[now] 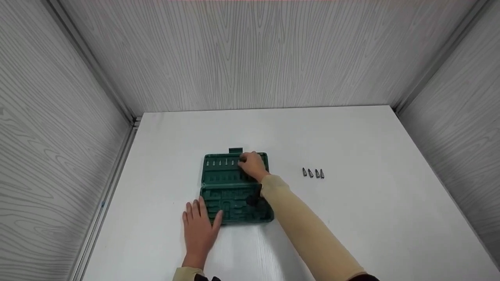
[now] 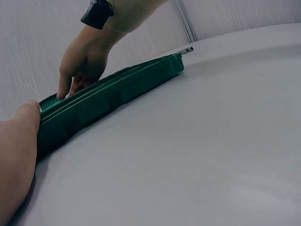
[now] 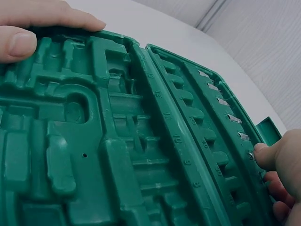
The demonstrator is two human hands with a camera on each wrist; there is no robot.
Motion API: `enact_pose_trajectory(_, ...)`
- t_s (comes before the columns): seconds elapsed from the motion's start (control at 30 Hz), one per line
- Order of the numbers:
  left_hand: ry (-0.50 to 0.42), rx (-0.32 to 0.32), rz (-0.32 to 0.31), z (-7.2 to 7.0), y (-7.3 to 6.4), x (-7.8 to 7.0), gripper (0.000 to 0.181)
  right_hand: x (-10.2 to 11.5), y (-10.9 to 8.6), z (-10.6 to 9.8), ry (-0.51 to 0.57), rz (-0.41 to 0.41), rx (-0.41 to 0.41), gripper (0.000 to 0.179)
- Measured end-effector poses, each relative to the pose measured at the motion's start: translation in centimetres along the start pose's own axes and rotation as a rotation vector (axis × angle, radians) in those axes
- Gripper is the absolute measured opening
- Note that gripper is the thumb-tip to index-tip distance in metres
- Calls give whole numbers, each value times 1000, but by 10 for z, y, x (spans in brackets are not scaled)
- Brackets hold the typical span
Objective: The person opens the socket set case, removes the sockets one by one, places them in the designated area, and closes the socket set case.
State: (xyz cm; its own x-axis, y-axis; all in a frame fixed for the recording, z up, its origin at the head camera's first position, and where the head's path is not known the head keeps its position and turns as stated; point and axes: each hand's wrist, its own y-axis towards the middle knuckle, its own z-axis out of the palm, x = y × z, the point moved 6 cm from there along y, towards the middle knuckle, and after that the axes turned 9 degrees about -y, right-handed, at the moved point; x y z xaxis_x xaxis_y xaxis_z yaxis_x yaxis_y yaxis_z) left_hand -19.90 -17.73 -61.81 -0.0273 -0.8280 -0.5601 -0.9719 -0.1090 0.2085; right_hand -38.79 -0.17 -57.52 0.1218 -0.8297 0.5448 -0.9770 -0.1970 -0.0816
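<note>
A green plastic tool case [image 1: 234,184] lies unfolded on the white table. Several small silver screwdriver bits [image 3: 233,118] sit in a row of slots along the far half's outer edge. My right hand [image 1: 253,165] reaches over that half with curled fingers. Its thumb is on a bit [image 3: 251,156] at the end of the filled row, and the fingertips' far side is partly hidden. My left hand [image 1: 198,228] rests against the case's near left corner, fingers straight along the side and thumb at the front edge. Moulded recesses in the near half [image 3: 60,155] hold nothing visible.
Several loose silver bits [image 1: 313,173] lie in a short row on the white table [image 1: 363,218], right of the case. Grey wood-grain panels [image 1: 250,54] enclose the table at the back and both sides. A latch tab [image 1: 235,150] sticks out from the case's far edge.
</note>
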Motion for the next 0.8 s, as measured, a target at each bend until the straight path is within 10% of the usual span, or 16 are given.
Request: enact_pose_trajectory(0.8, -1, 25, -18, 3, 0, 2, 89, -1, 5, 6, -130, 44, 0, 29)
